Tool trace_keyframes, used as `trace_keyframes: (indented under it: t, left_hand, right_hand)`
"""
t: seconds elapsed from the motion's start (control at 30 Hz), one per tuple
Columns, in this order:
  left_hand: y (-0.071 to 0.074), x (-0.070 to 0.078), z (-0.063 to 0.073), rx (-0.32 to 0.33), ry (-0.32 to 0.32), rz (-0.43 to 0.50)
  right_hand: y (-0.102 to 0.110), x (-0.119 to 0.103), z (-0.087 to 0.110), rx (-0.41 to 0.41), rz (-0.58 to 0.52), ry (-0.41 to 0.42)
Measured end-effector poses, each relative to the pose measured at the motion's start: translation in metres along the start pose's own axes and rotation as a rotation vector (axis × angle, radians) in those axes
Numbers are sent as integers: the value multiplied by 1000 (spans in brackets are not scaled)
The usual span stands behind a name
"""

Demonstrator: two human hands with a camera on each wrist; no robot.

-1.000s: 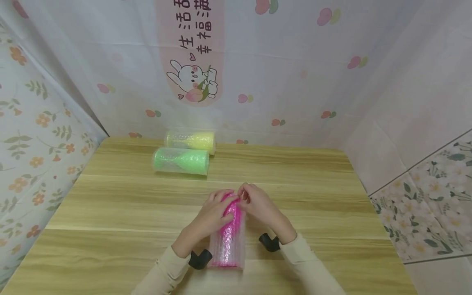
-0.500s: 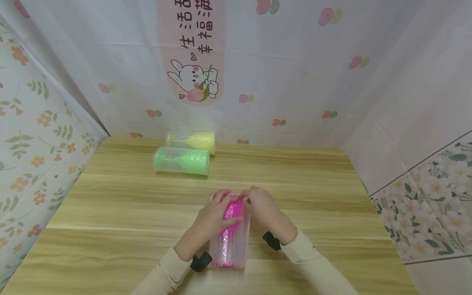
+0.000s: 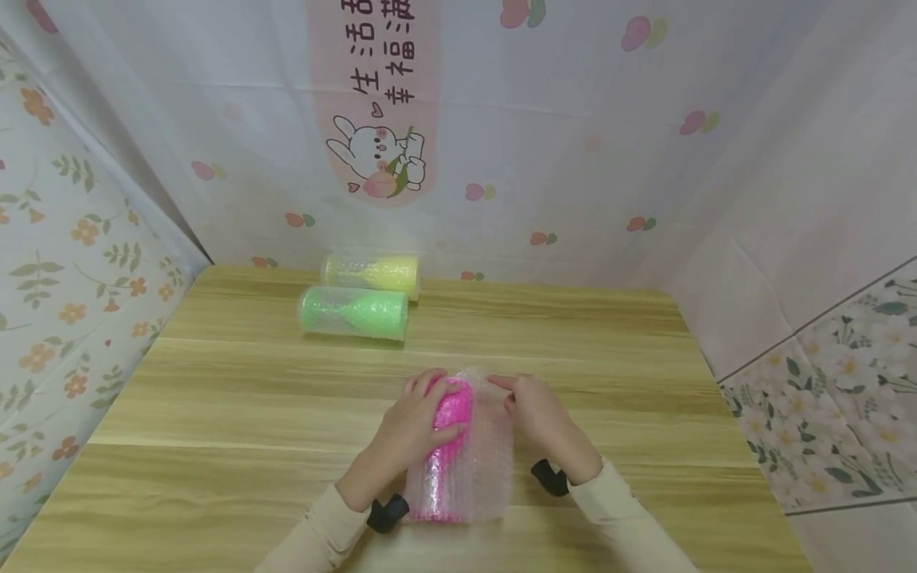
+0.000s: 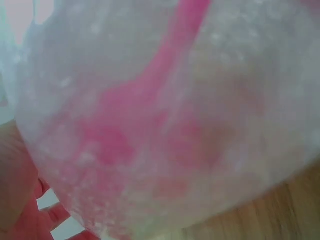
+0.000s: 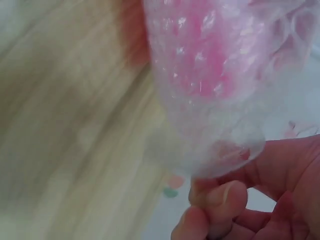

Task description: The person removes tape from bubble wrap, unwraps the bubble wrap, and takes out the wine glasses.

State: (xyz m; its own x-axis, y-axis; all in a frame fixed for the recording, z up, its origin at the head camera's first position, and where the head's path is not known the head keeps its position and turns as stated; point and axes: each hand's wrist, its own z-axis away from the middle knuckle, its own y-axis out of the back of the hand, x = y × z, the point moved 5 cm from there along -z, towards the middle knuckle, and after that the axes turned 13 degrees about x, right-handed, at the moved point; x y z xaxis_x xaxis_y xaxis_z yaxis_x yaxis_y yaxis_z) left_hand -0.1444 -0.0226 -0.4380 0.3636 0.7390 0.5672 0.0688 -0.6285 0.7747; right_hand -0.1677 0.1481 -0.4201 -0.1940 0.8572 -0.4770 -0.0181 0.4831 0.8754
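A pink object [image 3: 453,407] with a wide end and a narrow stem lies lengthwise before me, rolled in clear bubble wrap [image 3: 493,469]. My left hand [image 3: 407,430] grips the roll near its far end from the left, fingers curved over the top. In the left wrist view, the pink stem [image 4: 165,65] shows blurred through the wrap. On the right, a loose flap stretches out from the roll, and my right hand [image 3: 540,410] pinches its far corner. The right wrist view shows the thumb and fingers [image 5: 217,197] at the film's edge.
A green wrapped roll [image 3: 354,312] lies at the back left of the wooden table [image 3: 609,358], with a yellow wrapped roll [image 3: 380,273] just behind it. A printed white curtain [image 3: 573,159] hangs along the table's back edge.
My right hand has drawn the wrap's edge to the right, so a wide flap has come off the roll. The left hand has kept its hold in nearly the same place.
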Motion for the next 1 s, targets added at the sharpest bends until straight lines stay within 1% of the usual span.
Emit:
trace_keyframes:
  t: [0.1, 0.2, 0.3, 0.5, 0.63, 0.73, 0.87, 0.93, 1.0]
  left_hand:
    - [2, -5, 3, 10, 29, 41]
    - [3, -11, 7, 16, 60, 71]
    - [3, -16, 10, 20, 76, 102]
    - [2, -18, 12, 2, 74, 174]
    - [1, -20, 13, -11, 77, 204]
    - [2, -23, 14, -15, 95, 234]
    - [3, -25, 14, -20, 107, 261]
    - [3, -25, 14, -28, 107, 275]
    - [2, -24, 14, -32, 106, 286]
  right_hand:
    - [-1, 16, 3, -18, -25, -55]
    - [-2, 31, 6, -26, -51, -94]
    - [-4, 43, 9, -34, -77, -127]
    - [-7, 63, 19, -70, -120, -176]
    - [-10, 74, 26, -111, -90, -190]
    - [-12, 79, 28, -140, -53, -200]
    - [-9, 79, 29, -149, 10, -176]
    - [-5, 75, 29, -150, 4, -179]
    - [1, 65, 30, -132, -29, -162]
